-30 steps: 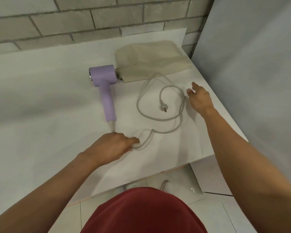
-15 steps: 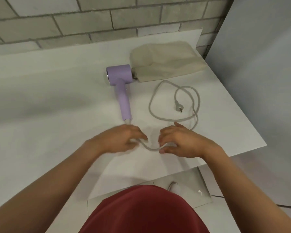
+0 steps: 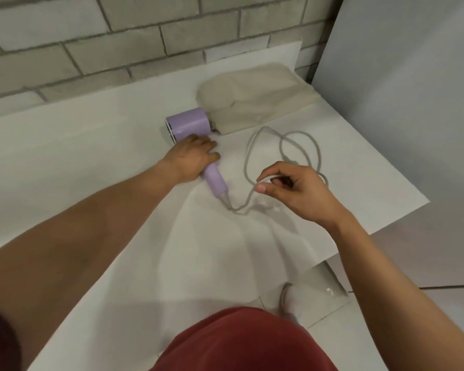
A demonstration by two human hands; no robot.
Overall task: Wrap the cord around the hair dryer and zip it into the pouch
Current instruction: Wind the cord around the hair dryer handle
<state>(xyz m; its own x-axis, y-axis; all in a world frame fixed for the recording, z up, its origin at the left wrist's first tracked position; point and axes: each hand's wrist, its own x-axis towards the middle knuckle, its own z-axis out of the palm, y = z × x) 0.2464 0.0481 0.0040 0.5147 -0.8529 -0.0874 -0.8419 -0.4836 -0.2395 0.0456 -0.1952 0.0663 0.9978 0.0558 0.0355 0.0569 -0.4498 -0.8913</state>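
A lilac hair dryer (image 3: 188, 123) lies on the white table (image 3: 91, 162), head toward the wall, handle pointing at me. My left hand (image 3: 192, 159) grips the upper part of its handle. Its grey cord (image 3: 281, 140) runs from the handle's end and lies in loose loops to the right. My right hand (image 3: 292, 188) pinches the cord a short way from the handle, lifting it off the table. The plug is hidden behind my right hand. A beige fabric pouch (image 3: 257, 96) lies just behind the dryer's head, touching it.
A grey brick wall (image 3: 118, 44) runs along the table's far side. A pale panel (image 3: 402, 89) stands at the right. The table's right edge (image 3: 402, 218) drops to a tiled floor, where a shoe (image 3: 288, 298) shows.
My left hand left the cord near the handle's end and moved up to grip the dryer's handle. My right hand took the cord in a pinch and raised it.
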